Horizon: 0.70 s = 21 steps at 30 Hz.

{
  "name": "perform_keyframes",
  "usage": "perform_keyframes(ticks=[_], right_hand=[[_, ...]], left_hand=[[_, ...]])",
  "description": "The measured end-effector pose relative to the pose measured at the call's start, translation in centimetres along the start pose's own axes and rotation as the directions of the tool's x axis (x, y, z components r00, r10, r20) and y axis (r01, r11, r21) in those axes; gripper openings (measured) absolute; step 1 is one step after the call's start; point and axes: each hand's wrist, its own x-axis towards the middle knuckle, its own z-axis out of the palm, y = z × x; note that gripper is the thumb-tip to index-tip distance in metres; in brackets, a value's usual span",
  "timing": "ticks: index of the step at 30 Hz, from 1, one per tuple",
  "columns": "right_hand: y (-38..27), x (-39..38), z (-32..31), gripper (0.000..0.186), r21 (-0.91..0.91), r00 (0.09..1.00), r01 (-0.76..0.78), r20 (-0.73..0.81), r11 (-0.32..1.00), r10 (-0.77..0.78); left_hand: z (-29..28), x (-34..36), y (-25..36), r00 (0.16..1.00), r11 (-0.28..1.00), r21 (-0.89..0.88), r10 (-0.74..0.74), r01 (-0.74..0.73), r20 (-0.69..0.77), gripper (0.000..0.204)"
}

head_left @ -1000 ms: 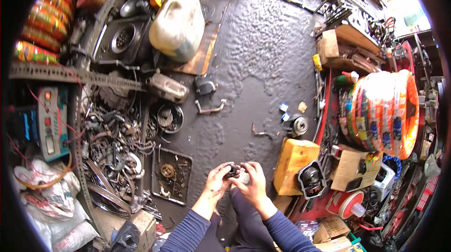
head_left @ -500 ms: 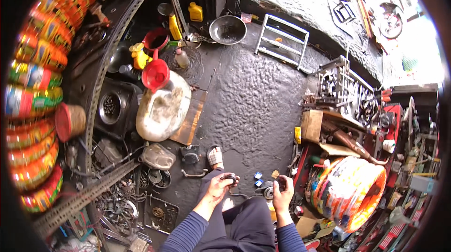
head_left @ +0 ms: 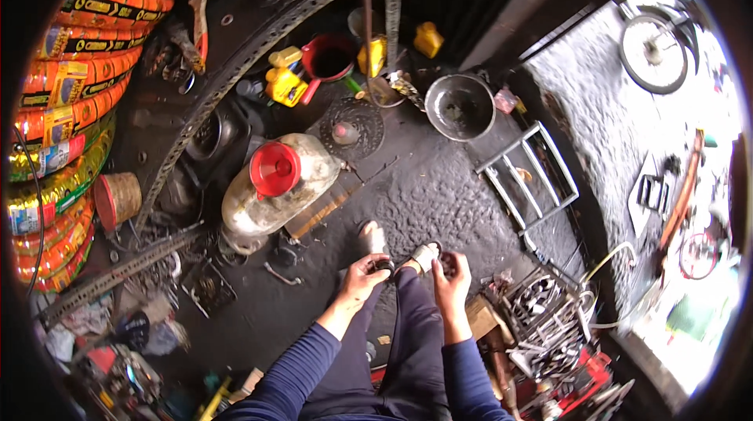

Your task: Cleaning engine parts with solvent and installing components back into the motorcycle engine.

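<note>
My left hand [head_left: 362,280] is closed on a small dark round part [head_left: 383,265], pinched between thumb and fingers. It looks like a black ring, but its exact kind is too small to make out. Level with it, a short gap to the right, my right hand [head_left: 452,284] has its fingers curled in. Something dark shows at those fingertips, and I cannot make out what it is. Both hands are held up in front of my legs, above my sandalled feet [head_left: 373,237].
Ahead on the left stands a stained white tank [head_left: 239,209] with a red funnel [head_left: 274,169] on it. A metal basin [head_left: 460,107] and a metal rack [head_left: 541,178] lie farther off. Tools crowd a tray [head_left: 541,303] at right. Orange-wrapped tyres [head_left: 94,68] line the far left.
The view has swung to the right and my legs are now straighter, with both feet showing. My hands have come closer together. The dark round part remains in my left hand.
</note>
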Motion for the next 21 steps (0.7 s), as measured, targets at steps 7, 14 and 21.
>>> perform_keyframes(ticks=[7,14,21], right_hand=[[-2.1,16.4,7.6,0.032,-0.08,0.88,0.374,0.343,0.924,-0.327],[-22.4,19.9,12.7,0.025,0.381,0.621,0.648,0.239,0.66,-0.747],[-45.0,25.1,21.1,0.033,-0.084,-0.204,0.968,0.272,-0.235,-0.94]], left_hand=[[1.4,5.1,-2.5,0.989,1.0,0.011,0.011,-0.009,-0.151,0.024],[1.8,6.1,-3.8,0.944,0.989,-0.124,0.042,-0.086,-0.326,0.028],[6.6,4.8,-5.9,0.912,0.956,-0.253,0.034,-0.149,-0.409,0.03]])
